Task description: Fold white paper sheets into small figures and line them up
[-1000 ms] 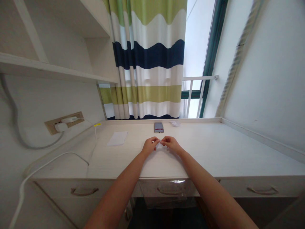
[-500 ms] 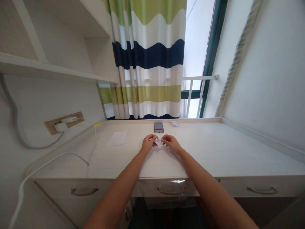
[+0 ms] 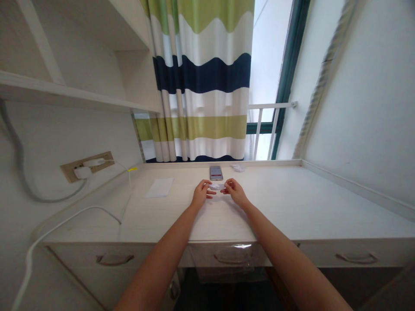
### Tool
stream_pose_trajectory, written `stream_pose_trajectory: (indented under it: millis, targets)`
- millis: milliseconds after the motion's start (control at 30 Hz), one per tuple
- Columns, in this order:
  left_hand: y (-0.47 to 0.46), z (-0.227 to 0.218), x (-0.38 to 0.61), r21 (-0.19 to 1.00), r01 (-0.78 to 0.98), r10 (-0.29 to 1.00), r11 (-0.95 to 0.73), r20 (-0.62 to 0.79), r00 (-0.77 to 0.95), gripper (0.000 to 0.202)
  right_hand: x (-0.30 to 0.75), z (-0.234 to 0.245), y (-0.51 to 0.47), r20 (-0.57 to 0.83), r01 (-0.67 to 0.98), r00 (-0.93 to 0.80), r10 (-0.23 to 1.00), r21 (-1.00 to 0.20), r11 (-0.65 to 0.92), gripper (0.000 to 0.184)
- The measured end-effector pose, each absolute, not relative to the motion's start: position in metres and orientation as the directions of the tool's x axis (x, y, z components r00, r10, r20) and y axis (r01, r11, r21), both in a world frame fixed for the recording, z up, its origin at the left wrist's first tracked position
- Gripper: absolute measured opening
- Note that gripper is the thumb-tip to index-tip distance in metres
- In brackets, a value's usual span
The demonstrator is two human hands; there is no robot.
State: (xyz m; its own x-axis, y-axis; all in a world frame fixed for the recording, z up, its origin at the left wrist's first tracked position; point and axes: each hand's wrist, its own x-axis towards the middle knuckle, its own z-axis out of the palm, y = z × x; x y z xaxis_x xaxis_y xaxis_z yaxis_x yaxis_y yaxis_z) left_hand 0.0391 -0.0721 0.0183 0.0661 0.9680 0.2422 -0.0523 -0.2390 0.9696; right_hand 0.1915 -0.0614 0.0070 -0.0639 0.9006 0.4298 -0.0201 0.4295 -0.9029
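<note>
Between my hands, just above the desk top, a small piece of creased white paper (image 3: pixel 217 187) is stretched sideways. My left hand (image 3: pixel 201 193) pinches its left end between thumb and forefinger, with the other fingers loosely bent below. At the right end my right hand (image 3: pixel 235 192) grips the paper the same way. Right behind the paper a phone (image 3: pixel 216 172) lies face up with its screen lit. A crumpled or folded white paper piece (image 3: pixel 237 167) rests to the right of the phone, near the desk's back edge.
A stack or sheet of white paper (image 3: pixel 160 188) lies on the desk (image 3: pixel 311 203) to the left. White cables (image 3: pixel 97 207) run from a wall socket (image 3: pixel 87 166) over the left side. Shelves (image 3: pixel 81 97) overhang the upper left. Drawers with handles (image 3: pixel 356 258) line the front.
My hands have moved slightly apart at the fingertips. The paper, bunched up between them before, is now drawn out flatter and wider. The phone and other papers stay put.
</note>
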Motion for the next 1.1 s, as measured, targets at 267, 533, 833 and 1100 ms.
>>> stream_pose_trajectory:
  millis: [267, 533, 833, 1100]
  targets:
    - [-0.0756, 0.0128, 0.0383, 0.906, 0.166, 0.917, -0.39, 0.364, 0.164, 0.017, 0.1917, 0.0033, -0.0583, 0.434, -0.036, -0.058, 0.899, -0.901, 0.432, 0.028]
    - [-0.0721, 0.0111, 0.038, 0.9, 0.187, 0.917, -0.394, 0.372, 0.141, 0.018, 0.1927, 0.0044, -0.0574, 0.428, -0.044, -0.033, 0.903, -0.903, 0.427, 0.033]
    - [-0.0707, 0.017, 0.0388, 0.916, 0.041, 0.917, -0.399, 0.398, 0.031, 0.016, 0.1923, 0.0084, -0.06, 0.36, -0.132, -0.022, 0.933, -0.926, 0.355, 0.038]
    - [-0.0705, 0.0199, 0.0391, 0.931, -0.04, 0.932, -0.363, 0.364, 0.004, 0.016, 0.1909, 0.0111, -0.0633, 0.292, -0.203, -0.037, 0.956, -0.939, 0.279, 0.038]
